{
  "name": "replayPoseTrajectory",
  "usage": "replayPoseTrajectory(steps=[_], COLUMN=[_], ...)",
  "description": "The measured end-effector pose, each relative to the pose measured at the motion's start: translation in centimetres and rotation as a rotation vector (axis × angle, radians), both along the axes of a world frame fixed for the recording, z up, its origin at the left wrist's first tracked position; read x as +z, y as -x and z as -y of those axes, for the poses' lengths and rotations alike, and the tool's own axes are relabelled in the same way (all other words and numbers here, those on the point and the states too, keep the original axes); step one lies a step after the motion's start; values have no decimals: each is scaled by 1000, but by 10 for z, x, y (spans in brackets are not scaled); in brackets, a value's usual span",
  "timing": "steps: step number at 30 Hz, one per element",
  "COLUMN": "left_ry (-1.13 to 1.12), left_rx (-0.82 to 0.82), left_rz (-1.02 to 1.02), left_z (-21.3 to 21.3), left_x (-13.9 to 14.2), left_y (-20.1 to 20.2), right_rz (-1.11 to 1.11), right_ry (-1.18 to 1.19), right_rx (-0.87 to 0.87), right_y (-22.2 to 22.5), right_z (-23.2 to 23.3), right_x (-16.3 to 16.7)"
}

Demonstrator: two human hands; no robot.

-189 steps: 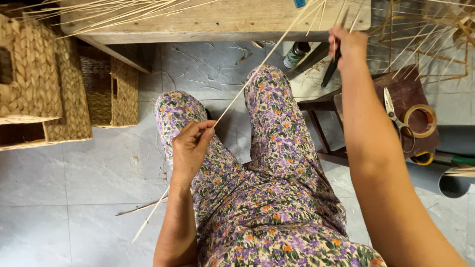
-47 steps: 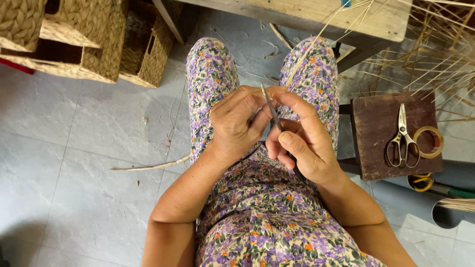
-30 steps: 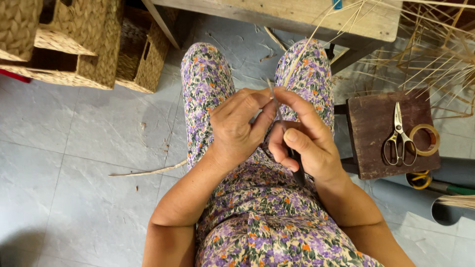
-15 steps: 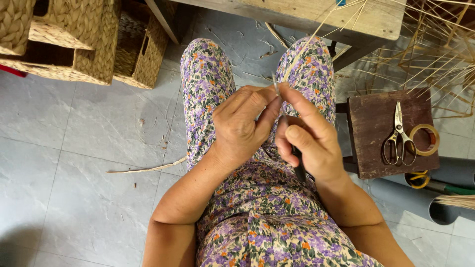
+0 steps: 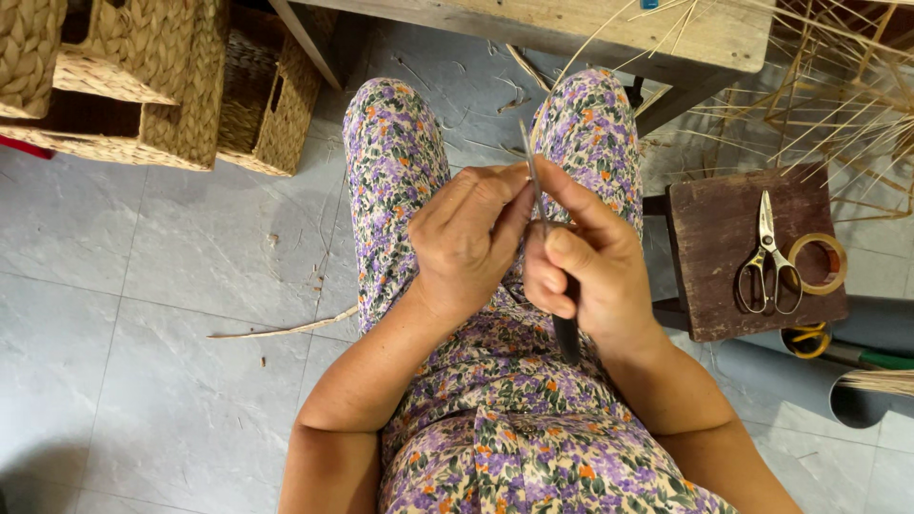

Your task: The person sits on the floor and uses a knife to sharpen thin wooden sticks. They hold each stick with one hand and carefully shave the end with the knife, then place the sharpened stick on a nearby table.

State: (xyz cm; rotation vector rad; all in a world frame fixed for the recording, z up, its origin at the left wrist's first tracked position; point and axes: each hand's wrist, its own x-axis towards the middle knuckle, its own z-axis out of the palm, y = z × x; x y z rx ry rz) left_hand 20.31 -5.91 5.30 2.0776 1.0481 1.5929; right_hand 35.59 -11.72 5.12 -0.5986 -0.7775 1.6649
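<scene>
The left hand [image 5: 468, 238] and the right hand [image 5: 583, 266] meet over the lap, in the middle of the view, with their fingertips touching. Both hands pinch a thin strip of reed [image 5: 529, 167] that sticks up from between the fingers toward 12 o'clock. The left thumb and fingers are closed tight on the strip. The right hand is closed around a dark knife [image 5: 566, 335], and its dark end pokes out under the palm toward 6 o'clock. The knife touches the strip where the two hands meet. The person sits in flowered purple trousers [image 5: 395, 162], with both knees pointing to 12 o'clock. At 3 o'clock stands a small dark wooden stool [image 5: 709, 228], just beside the right knee. On it lie silver scissors [image 5: 765, 259] and a brown ring of tape [image 5: 819, 264], close together. Below the stool, yellow-handled scissors [image 5: 809, 338] peek out. At 10 o'clock sit woven baskets [image 5: 171, 90] on the grey tiled floor [image 5: 114, 286]. A loose strip [image 5: 286, 329] lies on the floor at 9 o'clock, near the left arm. A wooden table [image 5: 590, 24] runs along 12 o'clock, and a bunch of pale reeds [image 5: 838, 114] fans out at 2 o'clock.
</scene>
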Motion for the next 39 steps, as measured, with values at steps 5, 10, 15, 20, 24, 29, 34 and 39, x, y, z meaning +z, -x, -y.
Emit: replayPoseTrajectory(steps=[5, 10, 15, 20, 24, 29, 34, 39], left_ry=[131, 184, 221, 188, 219, 144, 71, 92], left_rx=[-70, -81, -108, -121, -115, -83, -15, -28], left_rz=[142, 141, 132, 99, 113, 74, 24, -6], left_z=[2, 5, 9, 6, 3, 2, -1, -2], left_x=[1, 3, 7, 8, 7, 5, 4, 5], left_y=[-1, 2, 8, 13, 11, 12, 9, 6], right_rz=[-251, -302, -4, 279, 405, 509, 529, 405], right_ry=[93, 77, -72, -172, -216, -233, -228, -137], right_rx=[211, 303, 154, 88, 20, -63, -124, -134], right_y=[-12, -16, -8, -6, -2, 4, 9, 7], right_z=[-4, -8, 4, 12, 10, 10, 9, 4], right_x=[-3, -4, -3, 5, 5, -1, -4, -4])
